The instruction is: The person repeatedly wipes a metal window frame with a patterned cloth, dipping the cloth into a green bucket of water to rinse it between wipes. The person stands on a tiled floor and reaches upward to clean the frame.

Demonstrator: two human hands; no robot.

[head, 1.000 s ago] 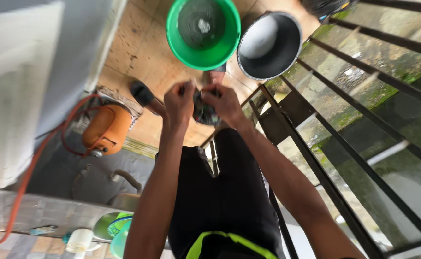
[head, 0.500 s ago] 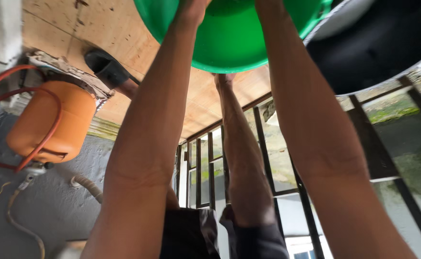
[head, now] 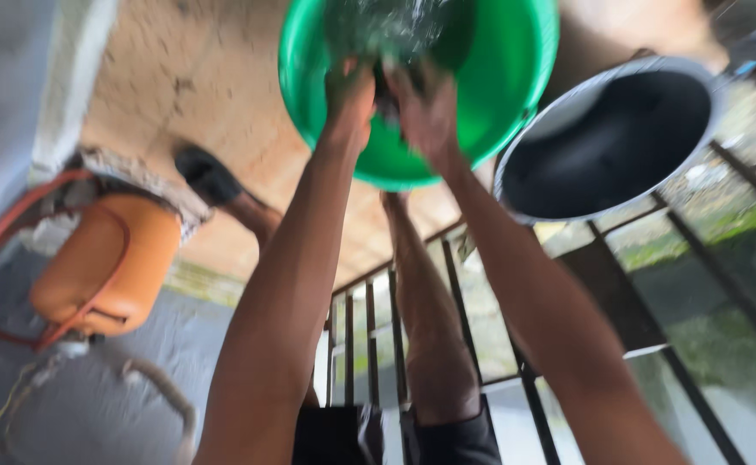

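left hand (head: pixel 349 96): reaches into the green basin (head: pixel 516 77), fingers curled around a dark wet item (head: pixel 388 86), blurred
right hand (head: pixel 429 108): pressed against the same item, gripping it
green basin: on the wooden floor (head: pixel 197 77), just beside a dark metal bowl (head: pixel 606 138)
orange gas cylinder (head: pixel 106 263): well left

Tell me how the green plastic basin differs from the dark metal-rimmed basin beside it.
The green plastic basin is bright green; the dark metal-rimmed basin is black inside with a silvery rim. The green basin holds splashing water and both hands, the left hand and right hand; the dark basin has no hands in it. Both are round, open-topped and side by side.
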